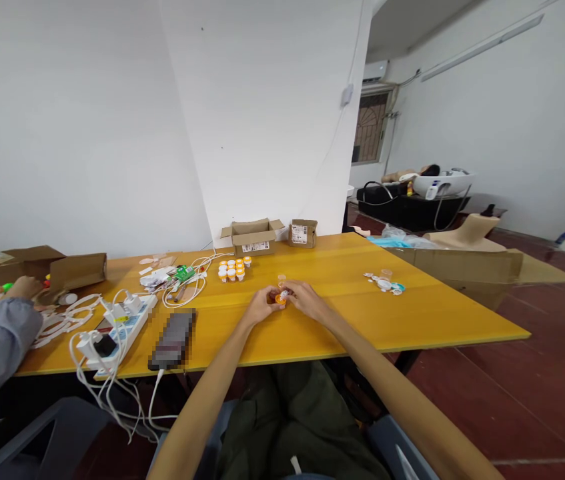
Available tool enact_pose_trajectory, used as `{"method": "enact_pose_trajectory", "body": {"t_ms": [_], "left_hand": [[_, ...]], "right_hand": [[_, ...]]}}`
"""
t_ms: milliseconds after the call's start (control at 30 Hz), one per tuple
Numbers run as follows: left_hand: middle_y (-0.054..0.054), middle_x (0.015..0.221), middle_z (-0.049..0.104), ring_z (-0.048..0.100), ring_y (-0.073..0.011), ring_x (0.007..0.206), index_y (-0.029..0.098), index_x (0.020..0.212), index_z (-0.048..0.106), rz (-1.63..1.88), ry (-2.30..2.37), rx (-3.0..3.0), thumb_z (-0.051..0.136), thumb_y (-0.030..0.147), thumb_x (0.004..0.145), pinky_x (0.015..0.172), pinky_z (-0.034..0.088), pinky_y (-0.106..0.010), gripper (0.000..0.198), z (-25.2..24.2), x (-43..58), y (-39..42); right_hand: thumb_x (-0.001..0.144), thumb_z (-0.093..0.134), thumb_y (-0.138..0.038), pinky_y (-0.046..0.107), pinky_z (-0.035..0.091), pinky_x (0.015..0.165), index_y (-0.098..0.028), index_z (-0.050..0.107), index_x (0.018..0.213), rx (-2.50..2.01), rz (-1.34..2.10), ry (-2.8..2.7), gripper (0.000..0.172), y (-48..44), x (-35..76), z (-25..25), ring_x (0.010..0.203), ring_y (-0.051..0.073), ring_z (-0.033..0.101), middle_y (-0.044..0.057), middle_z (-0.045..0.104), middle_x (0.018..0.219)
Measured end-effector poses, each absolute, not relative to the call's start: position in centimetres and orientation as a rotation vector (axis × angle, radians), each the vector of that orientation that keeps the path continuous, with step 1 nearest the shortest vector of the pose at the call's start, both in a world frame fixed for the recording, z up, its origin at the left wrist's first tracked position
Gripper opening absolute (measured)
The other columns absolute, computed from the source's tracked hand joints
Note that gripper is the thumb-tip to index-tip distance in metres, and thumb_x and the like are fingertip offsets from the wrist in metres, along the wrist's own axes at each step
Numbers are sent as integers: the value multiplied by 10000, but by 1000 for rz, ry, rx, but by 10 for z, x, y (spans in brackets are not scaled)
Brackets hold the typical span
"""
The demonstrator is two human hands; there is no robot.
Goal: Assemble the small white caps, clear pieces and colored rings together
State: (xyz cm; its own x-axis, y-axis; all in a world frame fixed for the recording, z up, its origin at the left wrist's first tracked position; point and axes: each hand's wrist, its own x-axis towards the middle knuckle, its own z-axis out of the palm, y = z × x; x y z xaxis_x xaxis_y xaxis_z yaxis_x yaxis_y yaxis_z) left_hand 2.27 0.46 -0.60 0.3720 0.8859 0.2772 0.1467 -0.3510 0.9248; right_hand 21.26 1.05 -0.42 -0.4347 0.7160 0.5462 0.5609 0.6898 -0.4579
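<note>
One orange bottle (280, 300) is located between the two hands, above the near half of the table (387, 323). The left hand (261, 305) is curled, fingers and thumb closed about the side of the bottle. The right hand (306, 298) has its fingertips drawn together, pinching a small white piece (284, 293) at the upper end of the bottle; the exact contact is too small to confirm. Handling, by judgement: the bottle should be light, probably thin plastic, stiff enough to keep its form under moderate pressure, smooth and therefore liable to slip or turn in dry fingers. It is unlikely to shatter if dropped. Take hold around the body with the left thumb opposing the fingers, leaving the upper end free for the right fingertips; grip the white piece by its edge. Appearance: body bright orange; the piece beside it white; any marking is unreadable, and much of the body is covered by the fingers. Just beyond the fingertips stands a clear cup (281, 279). Beyond and left of the left hand stand similar bottles (231, 272), orange and white, grouped closely. Well right of the right hand lie white parts (383, 285).
</note>
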Motion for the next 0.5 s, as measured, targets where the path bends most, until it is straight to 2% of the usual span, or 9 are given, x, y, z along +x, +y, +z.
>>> {"method": "enact_pose_trajectory", "body": {"t_ms": [133, 333, 500], "left_hand": [[-29, 867, 729, 656, -176, 817, 162, 900, 715, 1053, 880, 1728, 863, 246, 617, 797, 510, -302, 330, -5, 24, 4], [2, 755, 689, 639, -159, 744, 160, 796, 686, 1038, 896, 1666, 879, 242, 579, 751, 508, -291, 301, -3, 25, 2], [3, 727, 688, 646, -166, 738, 160, 787, 688, 1036, 908, 1650, 886, 245, 565, 729, 514, -286, 310, -3, 25, 3]], "right_hand": [[845, 556, -83, 365, 530, 917, -208, 711, 1044, -936, 202, -2206, 282, 13, 212, -4, 1022, 224, 666, 94, 718, 1072], [879, 489, -86, 277, 511, 807, -217, 728, 927, -911, 183, -2292, 277, 5, 208, 8, 884, 189, 659, 63, 712, 961], [898, 483, -108, 265, 483, 783, -213, 726, 936, -950, 156, -2326, 267, -2, 207, 19, 874, 193, 652, 65, 706, 946]]}}
